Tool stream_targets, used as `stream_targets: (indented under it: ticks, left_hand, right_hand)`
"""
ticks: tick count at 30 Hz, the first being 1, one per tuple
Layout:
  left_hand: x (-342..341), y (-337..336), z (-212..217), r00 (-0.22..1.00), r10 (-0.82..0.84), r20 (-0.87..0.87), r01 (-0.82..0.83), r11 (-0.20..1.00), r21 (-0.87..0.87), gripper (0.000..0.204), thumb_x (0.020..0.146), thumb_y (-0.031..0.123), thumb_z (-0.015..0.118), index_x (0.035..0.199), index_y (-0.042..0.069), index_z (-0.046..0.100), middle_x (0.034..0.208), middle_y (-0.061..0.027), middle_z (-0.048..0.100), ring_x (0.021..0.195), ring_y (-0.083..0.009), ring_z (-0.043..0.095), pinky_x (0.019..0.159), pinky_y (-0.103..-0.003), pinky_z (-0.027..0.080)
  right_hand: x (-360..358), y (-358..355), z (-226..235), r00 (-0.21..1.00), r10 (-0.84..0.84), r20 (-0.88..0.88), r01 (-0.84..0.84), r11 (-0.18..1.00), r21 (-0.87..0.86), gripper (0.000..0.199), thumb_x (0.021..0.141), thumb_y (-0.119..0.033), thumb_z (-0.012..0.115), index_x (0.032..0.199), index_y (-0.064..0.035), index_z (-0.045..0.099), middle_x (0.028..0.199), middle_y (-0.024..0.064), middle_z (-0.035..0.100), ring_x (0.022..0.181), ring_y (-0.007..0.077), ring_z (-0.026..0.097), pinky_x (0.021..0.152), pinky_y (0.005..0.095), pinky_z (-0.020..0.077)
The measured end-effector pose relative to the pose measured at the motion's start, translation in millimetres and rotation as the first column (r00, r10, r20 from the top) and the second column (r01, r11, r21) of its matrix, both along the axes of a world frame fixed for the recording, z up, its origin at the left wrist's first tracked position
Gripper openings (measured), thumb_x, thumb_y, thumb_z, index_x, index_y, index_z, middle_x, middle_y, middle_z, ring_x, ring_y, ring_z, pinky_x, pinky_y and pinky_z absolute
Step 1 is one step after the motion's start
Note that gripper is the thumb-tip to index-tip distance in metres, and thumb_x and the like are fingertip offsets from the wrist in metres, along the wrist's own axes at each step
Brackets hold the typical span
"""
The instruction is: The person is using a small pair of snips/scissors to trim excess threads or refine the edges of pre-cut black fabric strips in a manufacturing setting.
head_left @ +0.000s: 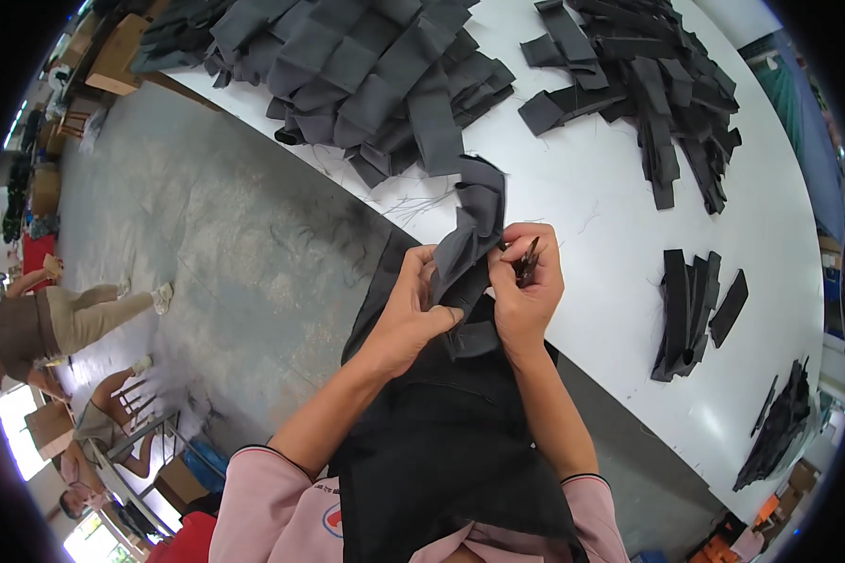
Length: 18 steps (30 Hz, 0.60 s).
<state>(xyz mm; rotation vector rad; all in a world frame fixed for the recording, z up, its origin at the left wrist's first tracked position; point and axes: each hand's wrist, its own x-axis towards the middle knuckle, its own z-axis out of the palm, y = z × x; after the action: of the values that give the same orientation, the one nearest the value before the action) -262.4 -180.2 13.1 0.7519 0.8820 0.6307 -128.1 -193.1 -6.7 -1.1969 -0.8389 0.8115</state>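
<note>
I'm watching the left hand (410,311) pinching the grey strip (472,230), twelve o'clock from the apron (432,450), seemingly steadying it while the right hand (528,291) is pinching its edge and cradling a dark tool (529,263), perhaps for handiness.

Scuffed grey floor (207,216); white table (610,310); bright window (17,432), lower left; brown cardboard box (117,64), upper left.

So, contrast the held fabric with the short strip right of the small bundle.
The held fabric is bent and folded; the short strip lies nearly straight. The left hand and right hand grip the held fabric; the short strip rests on the white table. Both are dark.
</note>
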Motion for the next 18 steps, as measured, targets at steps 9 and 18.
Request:
stream_targets:
  ticks: [9, 18]
  left_hand:
    - [-6, 12, 8, 0.95, 0.299, -0.094, -0.292, 0.953, 0.077, 0.062, 0.065, -0.005, 0.057, 0.123, 0.0, 0.035, 0.117, -0.0097, 0.044, 0.108, -0.0165, 0.043, 0.094, -0.027, 0.034]
    - [-5, 13, 15, 0.94, 0.327, -0.096, -0.305, 0.933, 0.189, 0.064, 0.067, -0.004, 0.056, 0.126, -0.001, 0.031, 0.12, -0.0128, 0.04, 0.11, -0.018, 0.042, 0.094, -0.029, 0.034]
  right_hand:
    - [12, -40, 48, 0.774, 0.145, 0.616, -0.064, 0.986, -0.152, 0.034, 0.071, -0.001, 0.066, 0.104, -0.0039, 0.058, 0.088, 0.0073, 0.051, 0.06, 0.0145, 0.049, 0.05, 0.025, 0.0405]
    - [1, -24, 57, 0.494, 0.151, 0.856, -0.157, 0.984, -0.083, 0.032, 0.067, -0.006, 0.068, 0.098, -0.0047, 0.062, 0.074, 0.0035, 0.049, 0.052, 0.0159, 0.048, 0.044, 0.0267, 0.0362]
